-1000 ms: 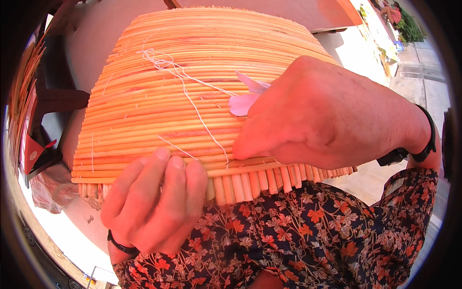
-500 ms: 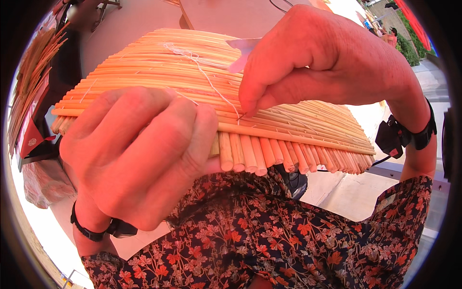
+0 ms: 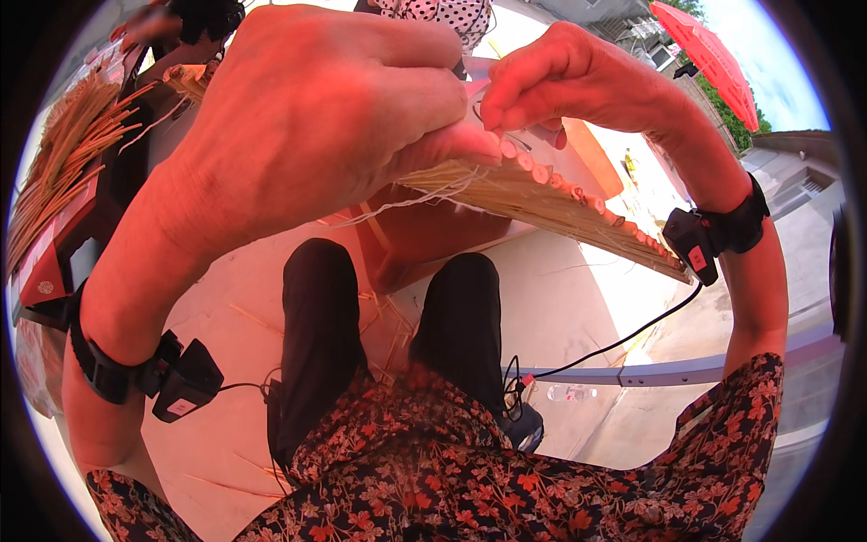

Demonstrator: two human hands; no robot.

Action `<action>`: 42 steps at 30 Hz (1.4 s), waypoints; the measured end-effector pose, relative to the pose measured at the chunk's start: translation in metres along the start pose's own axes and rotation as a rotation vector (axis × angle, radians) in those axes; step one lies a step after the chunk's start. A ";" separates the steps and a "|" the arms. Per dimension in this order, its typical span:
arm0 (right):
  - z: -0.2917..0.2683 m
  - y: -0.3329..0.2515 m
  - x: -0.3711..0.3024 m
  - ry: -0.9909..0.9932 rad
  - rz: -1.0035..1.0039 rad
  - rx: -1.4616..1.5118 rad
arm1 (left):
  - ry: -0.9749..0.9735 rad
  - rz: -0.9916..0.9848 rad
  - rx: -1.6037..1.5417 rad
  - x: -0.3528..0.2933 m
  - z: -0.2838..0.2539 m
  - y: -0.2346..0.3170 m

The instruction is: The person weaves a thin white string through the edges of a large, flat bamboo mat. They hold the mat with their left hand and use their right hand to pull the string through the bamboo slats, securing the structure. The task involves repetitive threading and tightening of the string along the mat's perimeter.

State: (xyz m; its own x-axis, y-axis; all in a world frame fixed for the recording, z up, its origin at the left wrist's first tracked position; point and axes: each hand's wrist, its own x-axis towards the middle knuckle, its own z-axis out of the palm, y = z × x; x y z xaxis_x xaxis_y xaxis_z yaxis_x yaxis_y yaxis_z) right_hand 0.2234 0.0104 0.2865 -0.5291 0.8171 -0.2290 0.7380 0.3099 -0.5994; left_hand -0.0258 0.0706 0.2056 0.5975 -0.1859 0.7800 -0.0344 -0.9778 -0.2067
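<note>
A bundle of loose reeds (image 3: pixel 63 154) lies at left, a red parasol (image 3: pixel 713 54) stands upper right, and a plastic bottle (image 3: pixel 571 393) rests on the pale floor (image 3: pixel 578 298).

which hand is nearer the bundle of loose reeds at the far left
Left. The left hand is raised just right of the loose reeds; the right hand is farther right, pinching the woven mat.

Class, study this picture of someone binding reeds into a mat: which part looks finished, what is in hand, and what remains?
Done: many reeds already lie side by side in the mat. In hand: the left hand grips the mat's near edge, while the right hand pinches at the reed ends; pale string hangs loose below. Left: that string is untied, and a bundle of loose reeds lies at the left.
</note>
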 end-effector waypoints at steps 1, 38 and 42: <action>0.000 -0.001 0.002 -0.005 0.015 0.015 | 0.001 -0.006 -0.006 -0.001 0.001 -0.001; 0.010 -0.016 -0.001 -0.033 -0.055 -0.050 | -0.069 -0.016 -0.169 0.007 -0.007 -0.009; 0.009 -0.023 0.000 -0.031 -0.010 -0.082 | -0.060 -0.017 -0.200 0.007 -0.007 -0.011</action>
State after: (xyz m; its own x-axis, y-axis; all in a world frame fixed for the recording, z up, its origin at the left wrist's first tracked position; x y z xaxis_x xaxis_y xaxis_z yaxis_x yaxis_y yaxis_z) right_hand 0.2028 -0.0012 0.2934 -0.5480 0.7990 -0.2477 0.7640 0.3575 -0.5371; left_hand -0.0263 0.0797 0.2177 0.6457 -0.1688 0.7447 -0.1787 -0.9816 -0.0676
